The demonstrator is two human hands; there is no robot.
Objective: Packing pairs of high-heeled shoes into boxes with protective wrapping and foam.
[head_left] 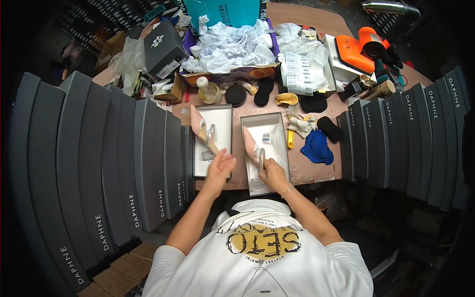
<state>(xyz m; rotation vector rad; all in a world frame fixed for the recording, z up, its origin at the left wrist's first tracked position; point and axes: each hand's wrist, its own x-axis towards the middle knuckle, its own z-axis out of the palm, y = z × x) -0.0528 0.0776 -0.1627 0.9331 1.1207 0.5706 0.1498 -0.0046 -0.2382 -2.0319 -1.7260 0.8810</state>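
white shirt, dark lettering over a yellow disc, fills the lower centre; lettered grey boxes line both sides. mid-frame, one pink left shoe lies in the left box, one pink right shoe in the right box, which reaches the worktop's near edge; a bare strip parts them. left hand: fingers loosely spread beside the heel, contact unclear. right hand: fingers closed on the right shoe's glittering strap.

Bright centre, black corners, edges bowed outward.
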